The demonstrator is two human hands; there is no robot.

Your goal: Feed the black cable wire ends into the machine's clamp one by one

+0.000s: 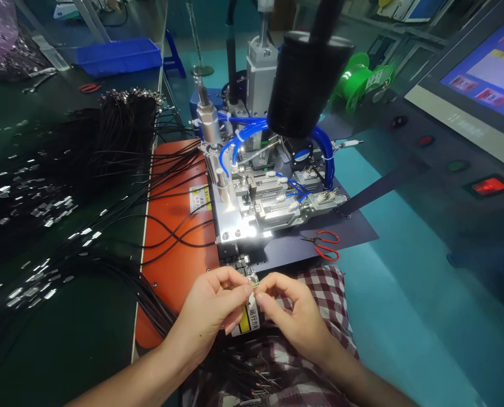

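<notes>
My left hand [218,302] and my right hand [292,311] meet at the front edge of a metal machine [230,212]. Both hands are pinched around a small piece with thin wire ends [253,281], whose details are too small to make out. Just below the fingertips is a yellow and white label [246,322]. Black cables [184,240] run over the orange plate [171,209] to the machine. More cables with bare ends [252,376] lie on the checked cloth over my lap.
Red-handled scissors [327,246] lie on the dark plate right of my hands. Cable bundles [125,124] cover the left table beside a blue tray [118,56]. A black cylinder [307,85] hangs overhead; a control panel [468,135] stands right.
</notes>
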